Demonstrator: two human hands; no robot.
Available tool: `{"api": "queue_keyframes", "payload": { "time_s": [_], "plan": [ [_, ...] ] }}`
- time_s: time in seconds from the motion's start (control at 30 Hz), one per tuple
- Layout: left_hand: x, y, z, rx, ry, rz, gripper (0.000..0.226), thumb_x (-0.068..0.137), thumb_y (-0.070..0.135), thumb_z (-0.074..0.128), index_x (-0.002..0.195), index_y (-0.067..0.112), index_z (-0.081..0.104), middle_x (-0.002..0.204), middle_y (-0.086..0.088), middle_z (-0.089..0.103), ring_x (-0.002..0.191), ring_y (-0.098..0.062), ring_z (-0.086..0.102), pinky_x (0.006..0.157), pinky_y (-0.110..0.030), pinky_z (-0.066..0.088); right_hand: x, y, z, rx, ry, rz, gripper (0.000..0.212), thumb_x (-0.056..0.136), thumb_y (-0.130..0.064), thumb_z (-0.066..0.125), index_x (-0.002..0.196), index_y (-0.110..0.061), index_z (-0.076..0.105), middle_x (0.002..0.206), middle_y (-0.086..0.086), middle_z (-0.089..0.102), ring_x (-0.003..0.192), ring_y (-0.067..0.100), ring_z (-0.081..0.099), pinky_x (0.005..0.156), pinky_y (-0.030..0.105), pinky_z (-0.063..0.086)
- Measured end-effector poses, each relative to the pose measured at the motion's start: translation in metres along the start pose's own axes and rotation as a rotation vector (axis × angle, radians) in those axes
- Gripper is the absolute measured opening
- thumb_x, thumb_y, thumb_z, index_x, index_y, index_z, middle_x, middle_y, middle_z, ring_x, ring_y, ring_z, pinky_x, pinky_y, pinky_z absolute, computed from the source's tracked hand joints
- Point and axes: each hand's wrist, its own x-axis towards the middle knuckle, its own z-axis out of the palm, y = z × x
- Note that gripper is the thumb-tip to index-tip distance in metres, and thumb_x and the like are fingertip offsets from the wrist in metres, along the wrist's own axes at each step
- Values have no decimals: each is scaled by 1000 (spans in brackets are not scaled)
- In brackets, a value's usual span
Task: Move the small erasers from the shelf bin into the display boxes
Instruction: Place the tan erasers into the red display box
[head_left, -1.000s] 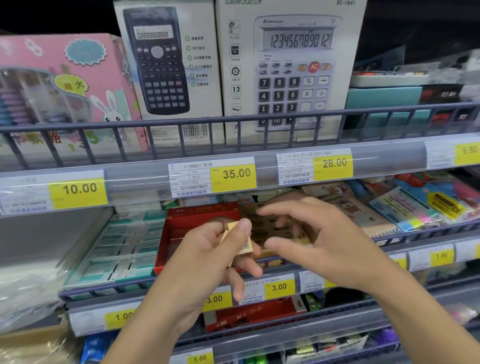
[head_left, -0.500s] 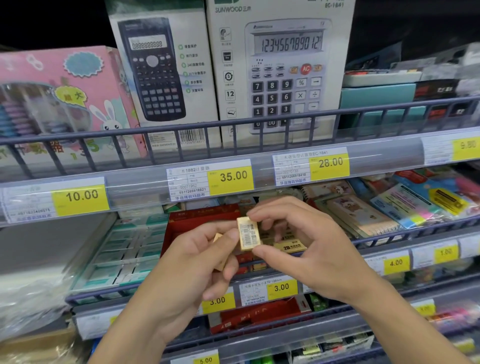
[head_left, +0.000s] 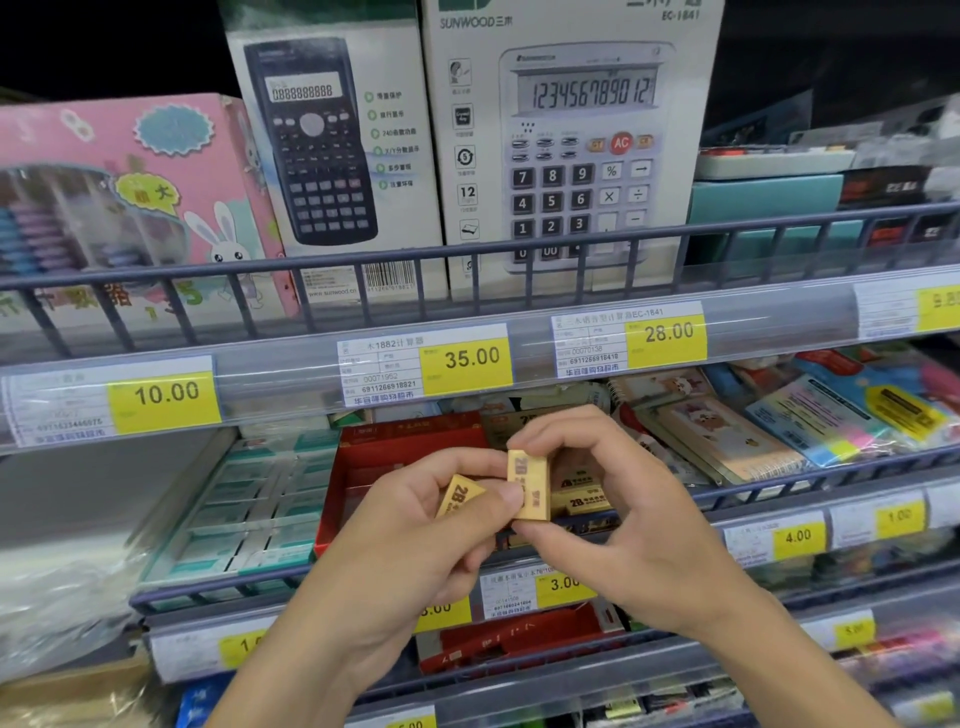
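My left hand (head_left: 415, 525) has its grip closed on a yellow 2B eraser (head_left: 460, 496), thumb touching a second 2B eraser (head_left: 529, 486) that my right hand (head_left: 613, 514) pinches upright, top and bottom. Both hover before the red display box (head_left: 363, 467) at the shelf's front edge; more erasers (head_left: 584, 501) lie behind.

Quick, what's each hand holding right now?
Left hand: grips one yellow eraser, thumb touching the upright one.
Right hand: pinches the upright yellow eraser between fingertips and thumb.
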Motion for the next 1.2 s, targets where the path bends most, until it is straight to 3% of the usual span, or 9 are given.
{"api": "queue_keyframes", "payload": {
  "time_s": [0.17,0.3,0.43,0.53,0.67,0.73,0.83,1.03,1.2],
  "plan": [
    [4,-1,4,18,79,16,36,60,41,85,94,30,81,59,9,57,45,-6,39,39,-17,29,-2,2,-3,-74,16,-20,42,84,-15,79,121,-23,61,122,-9,59,118,25,58,93,36,48],
    [6,-2,4,27,115,5,27,70,40,83,94,28,81,61,-2,57,47,-9,38,40,-18,29,-2,2,-16,-253,41,-56,36,87,-29,76,121,-26,66,115,-13,61,112,16,59,88,24,47],
    [12,-8,-5,6,198,-31,15,97,18,66,92,11,78,65,-7,60,45,-15,42,44,-20,39,7,15,-64,-464,73,252,19,83,-43,74,101,-35,72,88,-20,68,90,0,61,74,17,49],
    [14,-9,-8,-46,231,-17,16,103,5,53,98,-1,67,72,-13,69,49,-17,51,46,-23,45,15,27,-91,-503,-57,417,27,82,-35,78,107,-42,71,99,-30,69,93,-14,61,76,2,44],
    [19,-10,-8,-85,229,29,12,103,0,52,110,-1,62,99,-16,78,59,-16,62,48,-25,49,19,38,-92,-639,-261,523,27,78,-55,73,103,-52,65,102,-18,72,83,-3,65,75,20,55],
    [21,-12,-10,-84,222,25,16,103,0,53,116,-2,60,102,-15,79,63,-17,65,49,-26,50,23,42,-86,-693,-331,539,29,79,-58,72,105,-50,63,109,-15,70,92,6,66,84,33,56],
    [21,-13,-11,-58,214,32,17,103,2,53,119,2,60,102,-13,79,68,-18,68,52,-25,51,29,45,-80,-738,-396,535,33,79,-56,74,109,-47,64,117,-16,64,103,10,61,91,32,52],
    [17,-14,-16,37,206,26,15,104,9,58,114,0,62,100,-11,80,66,-19,64,64,-23,56,36,46,-77,-755,-454,527,27,81,-51,75,106,-49,66,115,-23,55,100,3,52,75,11,41],
    [11,-11,-16,57,207,26,23,81,38,76,101,26,78,90,-10,80,75,-20,73,78,-25,60,37,52,-77,-721,-456,527,28,79,-52,77,102,-55,61,101,-29,58,86,-13,52,64,0,40]
  ]
}}
